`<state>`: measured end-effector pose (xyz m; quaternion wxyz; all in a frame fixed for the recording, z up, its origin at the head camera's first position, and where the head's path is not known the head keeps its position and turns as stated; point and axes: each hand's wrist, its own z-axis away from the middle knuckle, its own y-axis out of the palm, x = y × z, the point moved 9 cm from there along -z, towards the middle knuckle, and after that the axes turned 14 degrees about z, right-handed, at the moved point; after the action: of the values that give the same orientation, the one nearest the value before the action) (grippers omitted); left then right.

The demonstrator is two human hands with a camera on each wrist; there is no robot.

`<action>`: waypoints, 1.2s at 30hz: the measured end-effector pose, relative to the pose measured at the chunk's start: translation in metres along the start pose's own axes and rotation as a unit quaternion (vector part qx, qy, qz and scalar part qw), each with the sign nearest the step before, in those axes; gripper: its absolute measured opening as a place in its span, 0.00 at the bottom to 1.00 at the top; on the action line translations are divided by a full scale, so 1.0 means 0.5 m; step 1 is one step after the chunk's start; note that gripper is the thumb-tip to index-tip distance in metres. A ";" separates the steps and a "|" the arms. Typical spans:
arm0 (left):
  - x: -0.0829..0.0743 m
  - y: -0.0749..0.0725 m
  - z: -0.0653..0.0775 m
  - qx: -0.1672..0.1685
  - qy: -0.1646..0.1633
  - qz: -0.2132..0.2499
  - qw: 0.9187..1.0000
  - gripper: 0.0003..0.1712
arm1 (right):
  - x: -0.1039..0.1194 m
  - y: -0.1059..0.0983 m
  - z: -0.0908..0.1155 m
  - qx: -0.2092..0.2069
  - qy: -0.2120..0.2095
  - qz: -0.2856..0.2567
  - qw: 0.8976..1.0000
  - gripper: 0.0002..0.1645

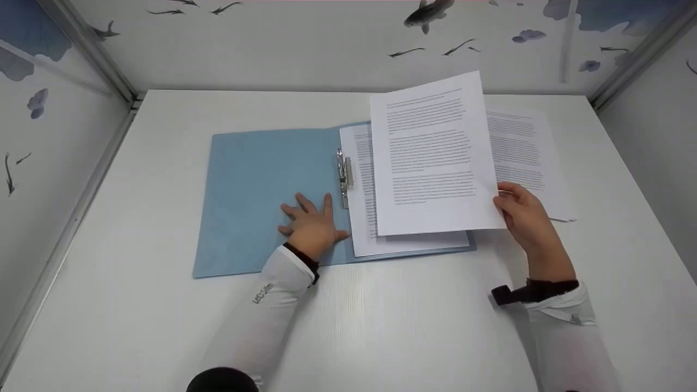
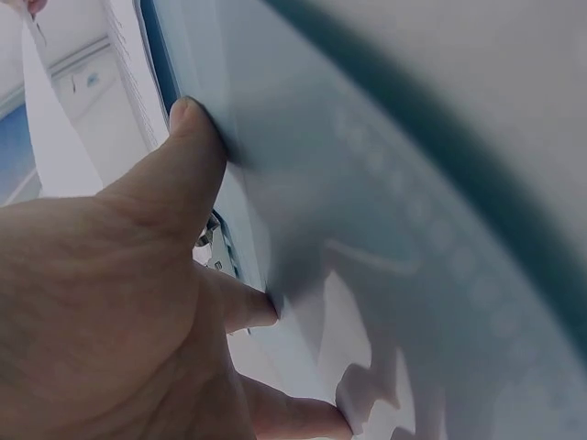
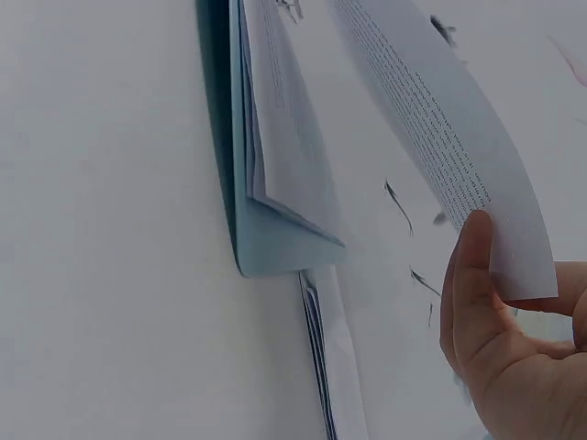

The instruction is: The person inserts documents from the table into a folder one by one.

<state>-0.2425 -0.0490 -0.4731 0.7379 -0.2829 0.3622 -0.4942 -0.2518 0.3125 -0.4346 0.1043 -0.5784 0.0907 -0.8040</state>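
Observation:
A blue folder (image 1: 256, 179) lies open on the white table, a metal clip (image 1: 343, 177) along its spine. Printed sheets (image 1: 414, 245) rest on its right side. My right hand (image 1: 525, 218) pinches one printed sheet (image 1: 427, 158) by its lower right corner and holds it raised above them. In the right wrist view, thumb and fingers grip the corner of that sheet (image 3: 440, 128). With fingers spread, my left hand (image 1: 313, 231) presses on the folder's left cover near the spine. The left wrist view shows its fingertips touching the blue cover (image 2: 303, 183).
Another printed stack of paper (image 1: 525, 152) lies on the table right of the folder, partly hidden behind the raised sheet. Patterned white panels (image 1: 305, 49) stand at the back and both sides. The white table (image 1: 381, 326) extends in front of the folder.

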 end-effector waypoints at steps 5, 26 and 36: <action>-0.001 0.000 0.000 0.000 -0.001 0.006 1.000 0.56 | -0.006 0.025 -0.003 0.009 0.014 0.055 0.998 0.22; -0.001 0.001 -0.001 -0.003 0.004 0.011 1.000 0.55 | -0.023 0.067 -0.013 0.028 0.029 0.152 0.988 0.29; 0.000 0.002 -0.004 -0.005 0.006 -0.001 1.000 0.56 | -0.019 0.080 -0.011 0.035 0.027 0.157 0.987 0.29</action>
<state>-0.2438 -0.0491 -0.4749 0.7339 -0.2835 0.3689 -0.4950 -0.2517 0.2769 -0.4555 0.2472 -0.5308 0.1548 -0.7957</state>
